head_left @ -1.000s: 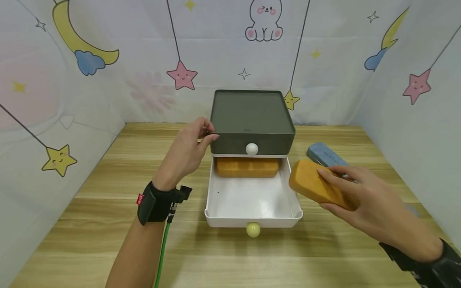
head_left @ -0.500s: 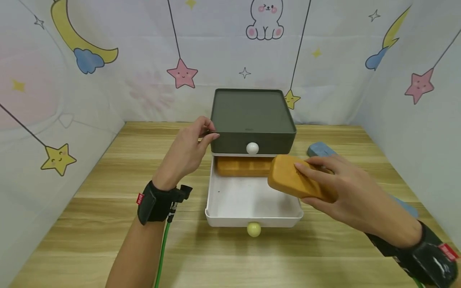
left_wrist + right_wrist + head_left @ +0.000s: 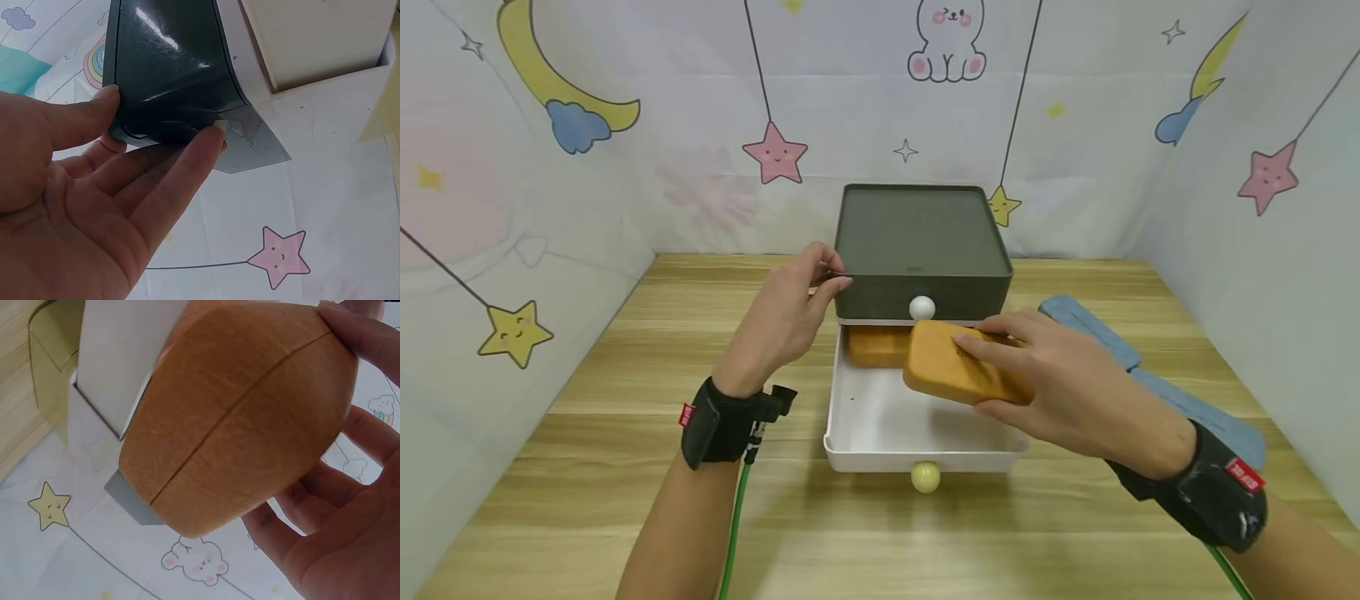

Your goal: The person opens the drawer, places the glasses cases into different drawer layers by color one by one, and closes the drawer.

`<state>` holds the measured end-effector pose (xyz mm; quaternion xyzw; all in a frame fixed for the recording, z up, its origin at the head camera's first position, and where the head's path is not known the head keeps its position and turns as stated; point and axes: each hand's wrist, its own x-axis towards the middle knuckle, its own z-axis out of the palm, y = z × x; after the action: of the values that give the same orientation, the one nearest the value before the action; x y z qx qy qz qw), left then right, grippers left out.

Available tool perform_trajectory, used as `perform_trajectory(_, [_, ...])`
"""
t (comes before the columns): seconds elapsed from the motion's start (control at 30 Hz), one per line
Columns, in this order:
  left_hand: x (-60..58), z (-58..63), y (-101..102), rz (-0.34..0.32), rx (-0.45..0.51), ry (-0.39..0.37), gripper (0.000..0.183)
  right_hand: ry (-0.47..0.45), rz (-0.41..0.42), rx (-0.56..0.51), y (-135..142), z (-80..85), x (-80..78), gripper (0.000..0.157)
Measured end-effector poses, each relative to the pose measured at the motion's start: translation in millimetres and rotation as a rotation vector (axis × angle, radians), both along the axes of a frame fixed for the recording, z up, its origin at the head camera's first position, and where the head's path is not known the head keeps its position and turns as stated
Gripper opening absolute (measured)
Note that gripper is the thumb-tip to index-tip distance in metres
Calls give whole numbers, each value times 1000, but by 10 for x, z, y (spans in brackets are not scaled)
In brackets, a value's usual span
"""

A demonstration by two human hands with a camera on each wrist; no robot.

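Observation:
A desktop drawer box (image 3: 923, 229) with a dark grey-green top stands at the middle back, its white lower drawer (image 3: 872, 425) pulled out. My left hand (image 3: 786, 312) pinches the box's front left corner; in the left wrist view the thumb presses the dark side (image 3: 172, 69) and the fingers curl beneath. My right hand (image 3: 1048, 367) grips an orange-yellow glasses case (image 3: 951, 367), tilted above the drawer, thumb on one side and fingers on the other. A seam runs along the case (image 3: 250, 394) in the right wrist view. Behind it, a second orange case (image 3: 874, 346) lies at the drawer's back, partly hidden.
Two blue cases (image 3: 1202, 412) lie end to end on the wooden table (image 3: 625, 467), right of the box. A white knob (image 3: 922, 308) sits on the upper drawer and a yellow knob (image 3: 926, 477) on the lower one. Printed cloth walls enclose the back and sides.
My right hand has carried the orange glasses case leftward, from right of the drawer to above it, uncovering more of the blue cases. The left hand stays at the box corner.

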<state>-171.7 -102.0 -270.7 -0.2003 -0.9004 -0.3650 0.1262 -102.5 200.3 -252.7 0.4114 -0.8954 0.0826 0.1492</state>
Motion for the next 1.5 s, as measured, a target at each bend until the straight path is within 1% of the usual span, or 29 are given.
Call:
perform_trajectory(0.2, [-10,0,13,3,1,7,16,-10,24,28,-130,8,-62,67])
perform_trajectory(0.37, [-9,6,14,3,-3,3,17,-33,31,46,-205,-14,-97,67])
perform_trajectory(0.6, [-2,6,-1,0,16,7,16,-48,34,80,-331,-51,-146,64])
perform_trajectory(0.93, [-7,13,-3,-4,20,8,17,-129,35,156,-472,-65,-201,62])
perform_trajectory(1.07, [-11,15,-2,-7,23,13,16,-145,14,190,-513,-97,-209,63])
perform_trajectory(1.2, [-13,13,-4,-9,25,21,16,-163,8,202,-545,-141,-220,65])
perform_trajectory(1.37, [-11,10,-8,-9,24,21,16,-193,30,228,-581,-237,-228,65])
perform_trajectory(1.5, [-10,10,-9,-7,23,19,16,-191,56,241,-595,-324,-232,64])
